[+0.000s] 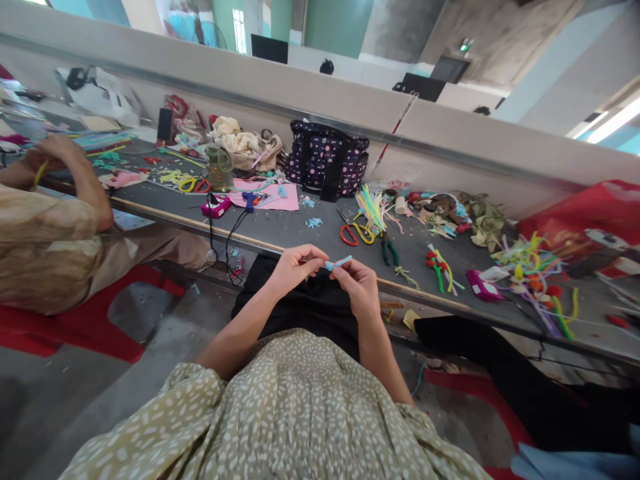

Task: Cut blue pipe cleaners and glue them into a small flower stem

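Note:
Between my two hands, just over the table's front edge, is a short light-blue pipe cleaner (342,262). My left hand (300,268) pinches its left end with thumb and forefinger. Its right part sits in the closed fingers of my right hand (358,283), and a tip sticks up past them. Beyond my hands lie scissors (357,233) with one red and one yellow handle. Green-handled pliers (389,249) rest to their right. Small light-blue pieces (314,223) are scattered on the dark table (320,243).
A purple patterned bag (327,157) stands against the low wall. A blue glue gun (251,200) lies on pink paper (287,200). Bundles of pipe cleaners (373,210) are on the table. A co-worker's arm (83,177) is at the left, and another person's dark-clothed leg (475,347) at the right.

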Action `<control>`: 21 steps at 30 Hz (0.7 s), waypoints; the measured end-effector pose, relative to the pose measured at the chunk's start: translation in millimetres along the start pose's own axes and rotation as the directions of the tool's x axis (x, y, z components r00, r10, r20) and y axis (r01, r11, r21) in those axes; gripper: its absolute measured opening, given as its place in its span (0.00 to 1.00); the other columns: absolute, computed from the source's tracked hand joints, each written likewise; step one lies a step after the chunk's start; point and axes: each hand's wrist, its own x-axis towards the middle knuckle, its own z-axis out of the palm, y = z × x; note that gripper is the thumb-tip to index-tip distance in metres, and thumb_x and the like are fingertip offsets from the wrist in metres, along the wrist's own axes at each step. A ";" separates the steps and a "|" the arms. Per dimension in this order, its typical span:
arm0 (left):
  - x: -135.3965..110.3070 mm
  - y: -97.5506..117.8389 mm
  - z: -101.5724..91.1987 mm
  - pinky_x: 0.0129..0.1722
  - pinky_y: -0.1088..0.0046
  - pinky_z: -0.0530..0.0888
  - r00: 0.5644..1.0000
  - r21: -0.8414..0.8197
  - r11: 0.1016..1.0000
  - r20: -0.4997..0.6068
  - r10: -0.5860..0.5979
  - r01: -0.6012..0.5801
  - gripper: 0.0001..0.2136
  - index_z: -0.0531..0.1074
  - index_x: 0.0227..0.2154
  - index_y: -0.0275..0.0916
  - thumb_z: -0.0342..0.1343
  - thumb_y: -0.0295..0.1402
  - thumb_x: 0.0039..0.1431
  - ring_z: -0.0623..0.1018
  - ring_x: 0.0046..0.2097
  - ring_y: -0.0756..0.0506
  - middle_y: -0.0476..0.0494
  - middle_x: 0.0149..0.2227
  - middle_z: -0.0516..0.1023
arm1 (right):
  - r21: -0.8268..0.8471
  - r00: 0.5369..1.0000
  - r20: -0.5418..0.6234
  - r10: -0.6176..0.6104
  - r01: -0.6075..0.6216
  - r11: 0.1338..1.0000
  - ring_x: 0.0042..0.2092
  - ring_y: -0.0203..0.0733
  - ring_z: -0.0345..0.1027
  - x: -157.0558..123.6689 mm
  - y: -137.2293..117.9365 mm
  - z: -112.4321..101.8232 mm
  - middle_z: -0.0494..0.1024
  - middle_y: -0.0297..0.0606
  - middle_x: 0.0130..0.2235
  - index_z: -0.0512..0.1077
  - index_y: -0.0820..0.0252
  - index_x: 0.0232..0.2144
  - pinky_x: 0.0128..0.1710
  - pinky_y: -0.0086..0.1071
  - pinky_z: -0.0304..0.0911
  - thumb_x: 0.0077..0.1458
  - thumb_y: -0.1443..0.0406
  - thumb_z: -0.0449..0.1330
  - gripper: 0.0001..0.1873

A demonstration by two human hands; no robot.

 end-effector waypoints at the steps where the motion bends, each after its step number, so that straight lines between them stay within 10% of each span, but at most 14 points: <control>1: 0.1 -0.4 -0.8 0.30 0.77 0.72 0.999 0.028 0.998 0.017 0.050 -0.051 0.09 0.77 0.36 0.36 0.60 0.36 0.56 0.73 0.30 0.52 0.45 0.33 0.76 | 0.028 0.999 0.018 0.031 -0.032 0.999 0.24 0.31 0.58 0.1 0.2 -0.5 0.74 0.32 0.25 0.74 0.60 0.27 0.24 0.27 0.54 0.52 0.57 0.64 0.12; 8: 2.2 -6.2 -3.4 0.31 0.76 0.71 0.944 0.177 0.929 0.120 0.307 -0.325 0.06 0.78 0.35 0.39 0.60 0.34 0.58 0.74 0.34 0.51 0.43 0.36 0.76 | 0.132 0.988 0.087 0.125 -0.136 0.982 0.21 0.27 0.48 0.0 -0.5 -1.0 0.72 0.31 0.24 0.73 0.60 0.26 0.20 0.26 0.42 0.50 0.56 0.65 0.12; 21: 1.3 1.4 -1.1 0.26 0.77 0.63 0.958 0.253 0.924 0.043 0.285 -0.286 0.07 0.77 0.30 0.36 0.60 0.36 0.57 0.68 0.26 0.54 0.47 0.30 0.73 | -0.117 0.991 0.005 -0.133 0.133 0.984 0.29 0.34 0.63 -3.1 -2.0 2.2 0.73 0.31 0.27 0.73 0.58 0.27 0.31 0.29 0.58 0.55 0.59 0.63 0.09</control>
